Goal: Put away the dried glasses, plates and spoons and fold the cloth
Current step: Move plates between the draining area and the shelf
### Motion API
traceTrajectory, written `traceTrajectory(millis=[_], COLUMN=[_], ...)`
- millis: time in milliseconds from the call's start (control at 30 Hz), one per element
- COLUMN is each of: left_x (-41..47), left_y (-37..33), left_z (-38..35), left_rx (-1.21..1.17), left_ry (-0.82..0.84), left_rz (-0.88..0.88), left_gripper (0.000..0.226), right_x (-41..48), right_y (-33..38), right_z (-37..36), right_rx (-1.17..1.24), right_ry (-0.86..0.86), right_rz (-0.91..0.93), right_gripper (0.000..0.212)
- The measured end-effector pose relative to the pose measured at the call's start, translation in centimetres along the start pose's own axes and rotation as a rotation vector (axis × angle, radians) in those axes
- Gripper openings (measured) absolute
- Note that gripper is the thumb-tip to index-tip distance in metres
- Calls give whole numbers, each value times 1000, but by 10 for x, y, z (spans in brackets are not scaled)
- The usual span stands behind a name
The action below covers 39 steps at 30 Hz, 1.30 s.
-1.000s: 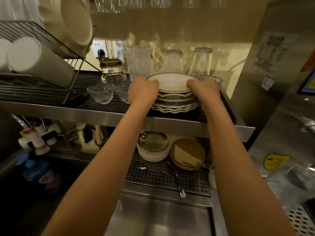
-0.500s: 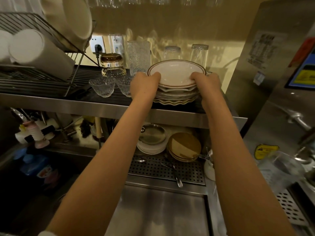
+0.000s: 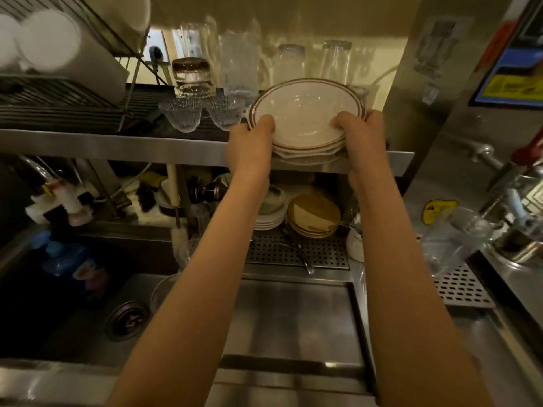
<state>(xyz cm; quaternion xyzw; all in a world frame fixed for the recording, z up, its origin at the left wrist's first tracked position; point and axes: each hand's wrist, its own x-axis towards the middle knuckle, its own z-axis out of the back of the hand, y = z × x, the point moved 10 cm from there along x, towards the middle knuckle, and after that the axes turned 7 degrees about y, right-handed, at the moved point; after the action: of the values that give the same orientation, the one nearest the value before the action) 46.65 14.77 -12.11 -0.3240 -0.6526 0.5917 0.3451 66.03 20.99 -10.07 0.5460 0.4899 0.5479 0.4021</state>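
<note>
Nearest is a smooth stainless-steel sink (image 3: pixel 73 327), then a perforated steel drain tray (image 3: pixel 329 254) bearing round brown stoneware plates (image 3: pixel 313 214). Above, the left hand (image 3: pixel 249 148) and right hand (image 3: pixel 364 136) grip a tilted stack of cream, brown-rimmed plates (image 3: pixel 305 113) at the steel shelf's (image 3: pixel 147 145) front edge. The thumbs press on top and the other fingers are hidden beneath. Ribbed glass bowls (image 3: pixel 180 114) stand beside the stack, with upturned tumblers (image 3: pixel 291 61) behind.

Stack of cream brown-rimmed plates (image 3: pixel 305 118), tilted toward camera, at shelf edge.
</note>
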Motion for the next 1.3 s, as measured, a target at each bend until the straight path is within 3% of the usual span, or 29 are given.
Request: traceTrajectory(millis=[200, 833, 1067, 1300], left_x=[-33, -104, -107, -119], left_y=[17, 111, 182, 264], left_z=[14, 33, 38, 46], left_rx=[-2, -28, 41, 66], left_ry=[8, 169, 162, 123], left_rz=[-34, 7, 160, 387], left_gripper=[12, 16, 17, 20], right_x=[-43, -157, -169, -173], right_y=[-24, -114, -165, -231], right_z=[8, 37, 47, 48], right_rx=[99, 190, 65, 7], right_ry=[-61, -204, -197, -136], right_rz=[-3, -44, -133, -342], right_gripper=[31, 42, 45, 49])
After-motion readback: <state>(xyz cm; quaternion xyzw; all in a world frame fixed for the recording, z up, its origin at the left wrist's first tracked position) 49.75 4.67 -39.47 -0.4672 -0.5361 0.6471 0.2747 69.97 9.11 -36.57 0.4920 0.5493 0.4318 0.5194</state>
